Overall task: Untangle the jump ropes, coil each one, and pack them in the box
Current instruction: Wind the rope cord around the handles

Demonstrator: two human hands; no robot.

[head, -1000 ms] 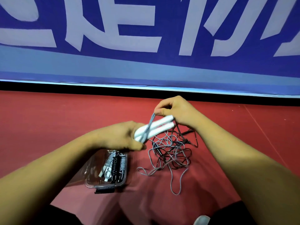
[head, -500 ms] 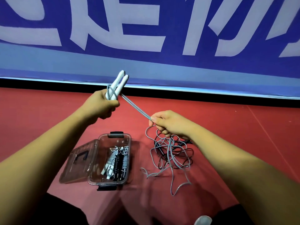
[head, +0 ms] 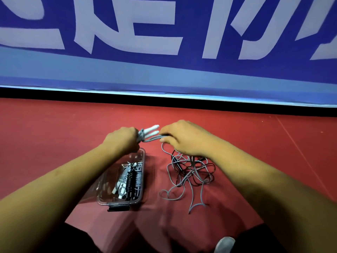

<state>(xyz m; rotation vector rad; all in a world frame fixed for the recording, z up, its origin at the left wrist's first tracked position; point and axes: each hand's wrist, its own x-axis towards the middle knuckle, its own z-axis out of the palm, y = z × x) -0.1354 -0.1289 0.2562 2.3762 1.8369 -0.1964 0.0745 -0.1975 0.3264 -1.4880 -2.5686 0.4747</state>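
The left hand (head: 121, 140) curls tight round a pair of white handles (head: 152, 130), grey rope (head: 153, 138) looped at their base. Just below it, the clear box (head: 143, 170) sits on the red floor (head: 45, 143), coiled ropes (head: 129, 177) packed inside. The right hand (head: 184, 138) pinches the grey strands close by the handles, fingers curled, above the loose grey-and-black tangle (head: 191, 172) lying right of the box.
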